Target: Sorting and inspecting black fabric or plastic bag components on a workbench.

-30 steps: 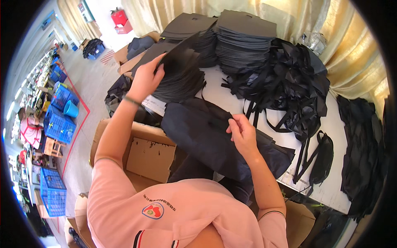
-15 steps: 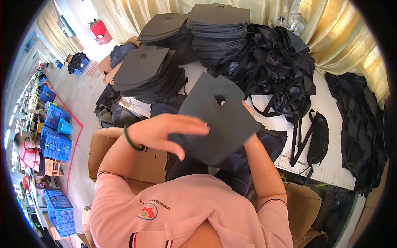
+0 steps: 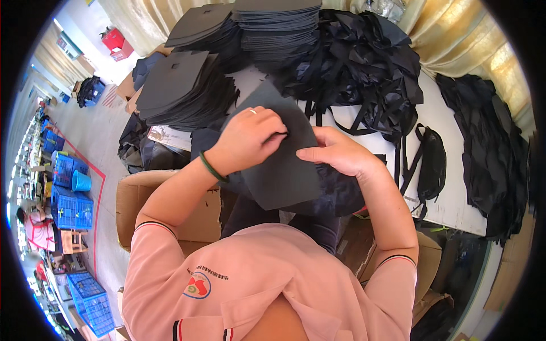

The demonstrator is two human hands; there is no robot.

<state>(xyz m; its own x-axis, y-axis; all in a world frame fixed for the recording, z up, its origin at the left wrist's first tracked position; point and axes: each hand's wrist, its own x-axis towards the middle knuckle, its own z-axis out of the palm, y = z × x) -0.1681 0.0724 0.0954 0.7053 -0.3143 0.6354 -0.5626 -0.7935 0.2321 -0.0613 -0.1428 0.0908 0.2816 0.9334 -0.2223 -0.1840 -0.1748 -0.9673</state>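
Hands have drawn in toward the chest since a second ago: the left hand (image 3: 247,139), then stretched out to the pile of dark sheets (image 3: 185,91) on the white surface (image 3: 449,187), now lies curled on a single dark sheet (image 3: 278,165), fingers closed at its middle. That sheet, lifted in the air half a second back, now rests on the dark fabric bag (image 3: 335,190) at the surface's near edge. Smaller in view, the right hand (image 3: 335,153) holds the sheet's right edge, suggesting the sheet is being fitted to the bag.
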